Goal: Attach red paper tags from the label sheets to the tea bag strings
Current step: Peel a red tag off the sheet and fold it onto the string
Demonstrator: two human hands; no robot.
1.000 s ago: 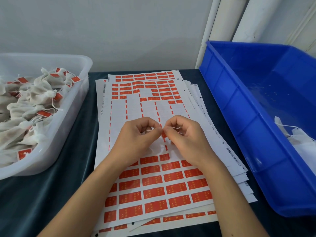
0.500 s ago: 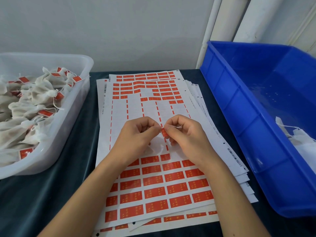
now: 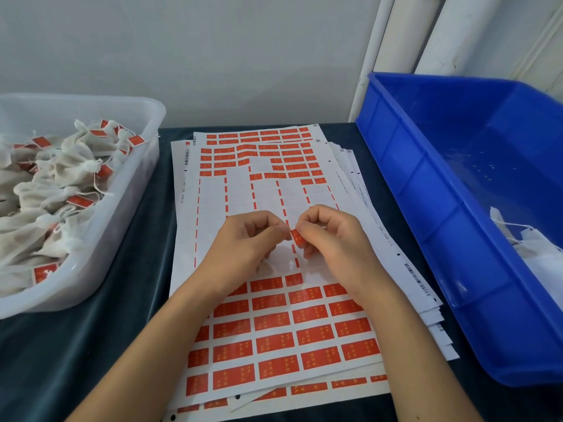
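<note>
Where the two hands meet above the middle of the label sheets (image 3: 268,327), the head view shows the left hand (image 3: 246,242) and the right hand (image 3: 332,239) with fingers curled, their fingertips pinching a small red tag (image 3: 296,237) between them; whether a tea bag string lies inside the pinch cannot be told. The sheets form a fanned stack on a dark table (image 3: 61,345), the top sheet bearing rows of red labels at its near and far ends and bare white backing in the middle, under the hands. At left stands a clear plastic tub (image 3: 128,208) heaped with white tea bags (image 3: 54,190), many already carrying red tags. At right stands a blue crate (image 3: 426,208) with a few untagged white bags (image 3: 539,254) in its near corner.
</note>
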